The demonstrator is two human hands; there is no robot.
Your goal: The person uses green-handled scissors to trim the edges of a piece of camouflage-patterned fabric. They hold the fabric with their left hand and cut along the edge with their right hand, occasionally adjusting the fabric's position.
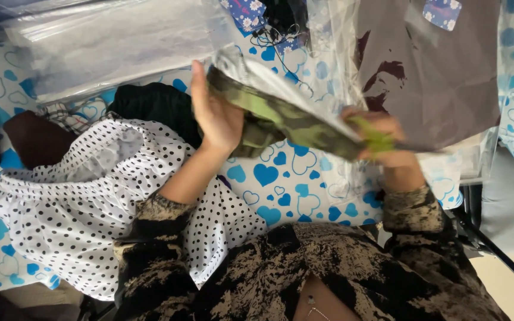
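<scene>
Two hands hold a folded green camouflage garment in a crinkled clear plastic bag [287,113] at centre frame: left hand [216,116] pressed flat against its end, right hand [382,139] clenched around the other. A white polka-dot fabric [84,202] lies lower left on the heart-printed table [292,184].

Bare heart-print cloth [281,178] lies open between both hands. Polka-dot garment [84,202] blocks left of the left hand [216,116]; plastic bags [114,41] crowd above.
</scene>
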